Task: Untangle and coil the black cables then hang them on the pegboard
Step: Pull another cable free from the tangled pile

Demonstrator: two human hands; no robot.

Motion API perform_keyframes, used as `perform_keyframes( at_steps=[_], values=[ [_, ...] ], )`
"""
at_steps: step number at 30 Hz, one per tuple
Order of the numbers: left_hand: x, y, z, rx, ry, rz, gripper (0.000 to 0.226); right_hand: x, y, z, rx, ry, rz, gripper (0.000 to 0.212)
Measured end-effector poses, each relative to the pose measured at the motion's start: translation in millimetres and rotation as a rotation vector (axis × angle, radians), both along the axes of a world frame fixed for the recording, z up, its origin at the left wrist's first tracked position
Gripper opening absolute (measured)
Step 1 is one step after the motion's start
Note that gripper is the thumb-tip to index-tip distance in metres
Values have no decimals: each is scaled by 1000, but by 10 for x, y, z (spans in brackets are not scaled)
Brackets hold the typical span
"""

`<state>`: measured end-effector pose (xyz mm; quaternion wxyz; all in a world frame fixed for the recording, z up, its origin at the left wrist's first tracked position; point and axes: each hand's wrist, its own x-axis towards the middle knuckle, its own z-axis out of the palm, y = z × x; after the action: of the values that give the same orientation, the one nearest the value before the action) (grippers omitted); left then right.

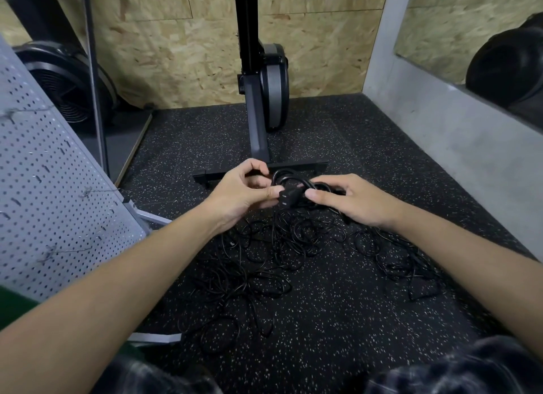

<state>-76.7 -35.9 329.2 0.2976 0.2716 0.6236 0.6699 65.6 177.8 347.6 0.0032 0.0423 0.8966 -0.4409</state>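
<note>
Head cam: both hands are on one thick cable (293, 180), held up off the floor (323, 320) in front of me. Left hand (241, 189) is curled, thumb and fingertips pinching the plug (289, 198) end. Right hand (355, 201) has its fingers wrapped down over the bundled loops just right of the plug. The hands are close together with the plug between them. The loops arch up and away from the hands, and the bundle's long axis runs left-right, hand to hand. My read: this cable is nearly coiled and the plug end is being tucked, but I can't tell if the loops are secured. The rest, a tangle of thin cables (279, 246), lies on the floor under the hands and toward the body, spreading under the right forearm. I can't pick out any free ends. What matters for the hang: the pegboard (44, 173) stands well off to the left of the left hand, with bare hooks (86, 191) sticking out. The left hand is nearer, so I'd expect the coil to go to it and swing left, loop opening turned to take a hook. The exercise machine base (261, 170) sits just beyond the hands. Risk: the loops spring open on the handover.
</note>
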Motion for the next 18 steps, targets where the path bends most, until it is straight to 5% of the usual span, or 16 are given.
perform_keyframes(
  at_steps=[3,6,10,18],
  values=[
    [41,46,25,-65,208,58,13,-10,23,0,36,94,-122,28],
    [101,58,68,-176,333,61,26,-2,51,-12,94,115,-224,29],
    [157,72,42,-375,754,169,32,-7,65,-54,112,64,-180,31],
    [-69,-121,160,-434,488,6,31,-30,204,-109,151,-153,-136,95]
  ],
)
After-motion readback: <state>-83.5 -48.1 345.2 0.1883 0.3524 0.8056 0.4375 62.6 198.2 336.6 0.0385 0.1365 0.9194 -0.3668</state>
